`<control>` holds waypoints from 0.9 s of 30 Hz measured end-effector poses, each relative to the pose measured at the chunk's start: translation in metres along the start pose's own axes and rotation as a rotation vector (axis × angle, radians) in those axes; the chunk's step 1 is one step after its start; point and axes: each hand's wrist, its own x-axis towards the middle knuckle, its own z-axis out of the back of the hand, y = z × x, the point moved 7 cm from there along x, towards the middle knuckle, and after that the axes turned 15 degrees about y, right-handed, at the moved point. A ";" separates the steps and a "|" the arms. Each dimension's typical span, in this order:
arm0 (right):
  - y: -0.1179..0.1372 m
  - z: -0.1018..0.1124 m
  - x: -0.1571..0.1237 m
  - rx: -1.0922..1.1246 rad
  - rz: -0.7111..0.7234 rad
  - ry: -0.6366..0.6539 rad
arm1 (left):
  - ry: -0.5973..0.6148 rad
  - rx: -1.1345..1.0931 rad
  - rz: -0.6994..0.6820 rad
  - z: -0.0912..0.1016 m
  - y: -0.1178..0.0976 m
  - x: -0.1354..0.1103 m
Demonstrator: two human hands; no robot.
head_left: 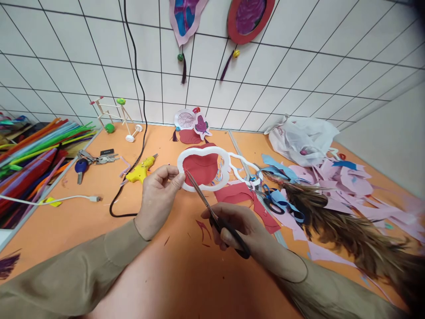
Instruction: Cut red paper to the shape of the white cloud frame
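Note:
My left hand [158,195] pinches the left edge of a white cloud-shaped frame [203,156] with a red paper piece [201,168] behind its opening. My right hand [242,230] grips black-handled scissors [212,210], whose blades point up-left to the frame's lower edge. A second white cloud frame [245,167] lies just right of the first. Red paper offcuts [237,194] lie on the orange table [83,212] under the scissors.
A yellow glue gun [141,170] with a black cable, keys [96,158], a white USB cable [66,199] and coloured pipe cleaners [36,150] lie left. Blue-handled scissors [274,201], pink scraps [345,181], brown feathers [338,221] and a plastic bag [302,137] lie right.

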 end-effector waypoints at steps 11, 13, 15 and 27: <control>0.010 -0.001 -0.003 -0.461 0.044 -0.166 | -0.005 0.007 0.021 -0.001 0.002 -0.002; 0.010 -0.001 -0.003 -0.470 0.051 -0.167 | -0.003 0.002 0.029 -0.002 0.003 -0.002; 0.010 -0.002 -0.003 -0.485 0.066 -0.172 | 0.001 0.002 0.043 -0.002 0.004 -0.002; -0.003 -0.001 -0.003 -0.540 0.125 -0.206 | 0.005 -0.047 0.108 -0.003 0.004 -0.005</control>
